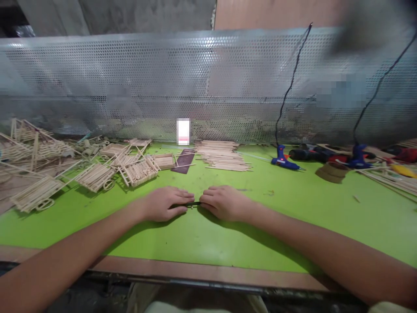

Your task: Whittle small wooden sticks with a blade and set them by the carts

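My left hand (169, 203) and my right hand (224, 202) rest close together on the green tabletop. A thin dark strip (195, 203) spans the small gap between them; its ends disappear under my fingers, so its kind is unclear. The left thumb and fingers close on one end. Curled right fingers hold the other. Just below the strip lies a tiny pale piece (192, 208), apparently wood. Beyond my hands is a pile of thin wooden sticks (224, 154), beside a dark brown sheet (183, 161).
Small wooden stick-built carts (138, 171) crowd the left. Blue glue guns (285, 160) with hanging cords stand at the right, near a brown ring-shaped piece (331, 172) and dark power tools (312, 153). A perforated metal screen (140, 87) closes off the back.
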`<state>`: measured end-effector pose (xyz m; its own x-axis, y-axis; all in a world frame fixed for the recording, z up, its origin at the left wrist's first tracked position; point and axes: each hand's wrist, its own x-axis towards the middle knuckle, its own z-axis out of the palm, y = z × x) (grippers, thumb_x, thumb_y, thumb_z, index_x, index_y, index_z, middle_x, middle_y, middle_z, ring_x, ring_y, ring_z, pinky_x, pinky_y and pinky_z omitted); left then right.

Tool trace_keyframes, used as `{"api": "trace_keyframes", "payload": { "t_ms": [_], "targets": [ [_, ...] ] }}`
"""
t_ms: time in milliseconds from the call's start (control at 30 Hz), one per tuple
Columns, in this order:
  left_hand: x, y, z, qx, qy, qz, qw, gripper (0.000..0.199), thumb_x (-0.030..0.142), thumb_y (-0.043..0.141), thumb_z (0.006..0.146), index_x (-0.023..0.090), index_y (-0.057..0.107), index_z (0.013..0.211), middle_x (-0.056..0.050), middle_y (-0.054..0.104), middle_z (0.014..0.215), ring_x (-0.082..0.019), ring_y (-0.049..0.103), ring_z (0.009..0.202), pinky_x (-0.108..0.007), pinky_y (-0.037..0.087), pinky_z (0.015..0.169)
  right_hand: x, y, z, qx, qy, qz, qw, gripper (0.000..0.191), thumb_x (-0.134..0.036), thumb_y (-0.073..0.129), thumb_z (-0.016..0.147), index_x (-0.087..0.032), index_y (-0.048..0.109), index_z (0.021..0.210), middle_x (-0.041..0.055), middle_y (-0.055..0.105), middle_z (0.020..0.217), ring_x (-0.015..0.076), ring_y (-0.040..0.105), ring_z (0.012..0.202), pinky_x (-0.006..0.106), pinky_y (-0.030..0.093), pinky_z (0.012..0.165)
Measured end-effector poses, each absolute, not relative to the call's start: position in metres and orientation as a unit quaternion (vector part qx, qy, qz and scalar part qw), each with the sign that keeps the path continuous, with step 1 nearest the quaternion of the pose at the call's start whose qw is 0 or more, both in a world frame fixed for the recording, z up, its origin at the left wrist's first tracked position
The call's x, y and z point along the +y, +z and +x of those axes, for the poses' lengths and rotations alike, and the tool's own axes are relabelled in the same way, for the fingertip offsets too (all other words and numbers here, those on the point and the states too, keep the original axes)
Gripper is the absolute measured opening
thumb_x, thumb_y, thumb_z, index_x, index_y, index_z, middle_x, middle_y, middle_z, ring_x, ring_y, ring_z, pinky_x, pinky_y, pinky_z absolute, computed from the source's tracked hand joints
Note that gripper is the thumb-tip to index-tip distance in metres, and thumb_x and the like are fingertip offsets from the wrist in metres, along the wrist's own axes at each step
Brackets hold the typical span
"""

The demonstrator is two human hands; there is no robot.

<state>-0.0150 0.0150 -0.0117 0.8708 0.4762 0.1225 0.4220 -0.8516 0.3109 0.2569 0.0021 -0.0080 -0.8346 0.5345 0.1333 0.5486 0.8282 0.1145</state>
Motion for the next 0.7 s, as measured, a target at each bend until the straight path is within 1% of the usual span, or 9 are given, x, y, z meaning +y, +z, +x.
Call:
{"api": "trace_keyframes", "payload": {
  "t_ms": [200, 333, 433, 533, 600, 667, 700],
  "targets": [
    [0.0131, -0.0097, -0.0132, 0.28, 0.086, 0.934, 0.205, 0.045, 0.037, 0.054, 0.105, 0.022, 0.06, 0.147, -0.007, 0.051, 0.156, -0.025, 0.051, 0.145, -0.045, 0.036, 0.126, 0.0022, -0.0074, 0.2577, -0.956, -0.062, -0.278, 0.063, 0.025, -0.029, 0.05, 0.108, -0.018, 0.071, 0.101, 0.0056, 0.074, 0.091, 0.0183, 0.064, 0.08, 0.031, 0.042, 0.071],
    [0.0138, -0.0095, -0.0137, 0.278, 0.095, 0.93, 0.223, 0.042, 0.034, 0.055, 0.104, 0.024, 0.062, 0.145, -0.007, 0.052, 0.155, -0.025, 0.05, 0.146, -0.045, 0.035, 0.126, 0.0018, -0.0061, 0.2572, -0.956, -0.053, -0.279, 0.067, 0.024, -0.028, 0.051, 0.107, -0.018, 0.071, 0.1, 0.0058, 0.074, 0.091, 0.0181, 0.064, 0.08, 0.031, 0.042, 0.071],
    [0.0147, -0.0096, -0.0152, 0.27, 0.098, 0.932, 0.222, 0.041, 0.033, 0.055, 0.104, 0.025, 0.063, 0.144, -0.006, 0.055, 0.153, -0.025, 0.051, 0.145, -0.045, 0.036, 0.125, 0.002, -0.0062, 0.2565, -0.956, -0.051, -0.28, 0.068, 0.025, -0.028, 0.05, 0.107, -0.018, 0.071, 0.1, 0.0061, 0.074, 0.092, 0.0181, 0.065, 0.08, 0.031, 0.042, 0.071],
    [0.0151, -0.0089, -0.0161, 0.258, 0.1, 0.938, 0.21, 0.039, 0.032, 0.054, 0.105, 0.025, 0.064, 0.143, -0.005, 0.059, 0.149, -0.025, 0.052, 0.144, -0.044, 0.038, 0.123, 0.0028, -0.0067, 0.2565, -0.957, -0.05, -0.277, 0.065, 0.025, -0.028, 0.05, 0.107, -0.018, 0.071, 0.1, 0.0062, 0.073, 0.092, 0.018, 0.065, 0.08, 0.031, 0.043, 0.071],
    [0.0154, -0.0079, -0.0149, 0.252, 0.099, 0.945, 0.185, 0.039, 0.035, 0.055, 0.105, 0.025, 0.064, 0.142, -0.005, 0.061, 0.149, -0.026, 0.055, 0.142, -0.044, 0.039, 0.121, 0.004, -0.0068, 0.2572, -0.957, -0.049, -0.279, 0.063, 0.025, -0.029, 0.05, 0.107, -0.018, 0.071, 0.1, 0.0059, 0.073, 0.091, 0.0183, 0.065, 0.078, 0.031, 0.043, 0.07],
    [0.0168, -0.0071, -0.0121, 0.251, 0.113, 0.952, 0.135, 0.038, 0.04, 0.058, 0.104, 0.024, 0.067, 0.138, -0.007, 0.065, 0.144, -0.027, 0.062, 0.132, -0.045, 0.042, 0.116, 0.006, -0.0064, 0.2584, -0.955, -0.046, -0.284, 0.066, 0.026, -0.028, 0.048, 0.107, -0.019, 0.072, 0.103, 0.0061, 0.074, 0.092, 0.0193, 0.066, 0.08, 0.032, 0.045, 0.072],
    [0.018, -0.0071, -0.0103, 0.248, 0.124, 0.954, 0.11, 0.038, 0.041, 0.058, 0.104, 0.021, 0.068, 0.135, -0.008, 0.069, 0.139, -0.027, 0.066, 0.125, -0.044, 0.045, 0.111, 0.0072, -0.0063, 0.2592, -0.956, -0.044, -0.284, 0.067, 0.026, -0.028, 0.048, 0.107, -0.019, 0.072, 0.104, 0.0063, 0.074, 0.092, 0.0199, 0.067, 0.081, 0.032, 0.046, 0.072]
  ]
}}
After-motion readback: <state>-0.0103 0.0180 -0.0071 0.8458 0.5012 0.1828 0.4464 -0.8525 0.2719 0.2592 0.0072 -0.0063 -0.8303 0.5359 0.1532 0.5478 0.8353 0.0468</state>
